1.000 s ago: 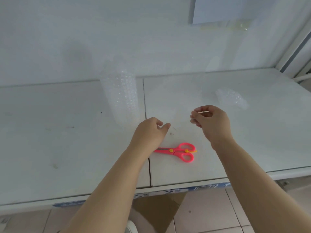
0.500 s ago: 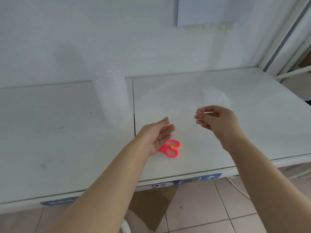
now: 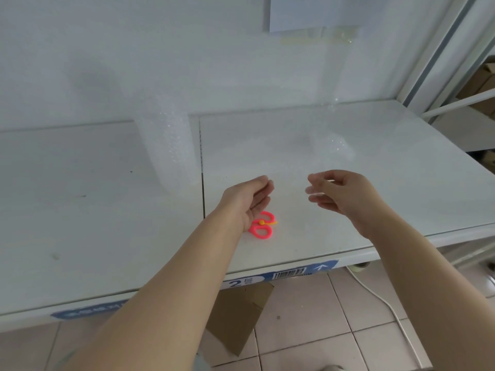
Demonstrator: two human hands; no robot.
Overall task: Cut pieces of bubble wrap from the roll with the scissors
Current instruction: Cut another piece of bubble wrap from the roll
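White table (image 3: pixel 80 223) w/ blue label strip (image 3: pixel 284 275); cardboard (image 3: pixel 238 319) & white cable (image 3: pixel 385 303) on tiled floor (image 3: pixel 308 330).

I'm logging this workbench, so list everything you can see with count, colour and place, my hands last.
bubble wrap roll: one, clear, upright at table seam, near wall
scissors: one, pink, yellow pivot, on table, partly under left hand
table: one, white
paper sheet: one, pale, on wall
cardboard: one, brown, on floor under table
left hand: open, above scissors
right hand: fingers curled, pinching a thin clear edge

White table (image 3: pixel 375 167): bubble wrap roll (image 3: pixel 167 145) upright, pink scissors (image 3: pixel 263 228) flat.
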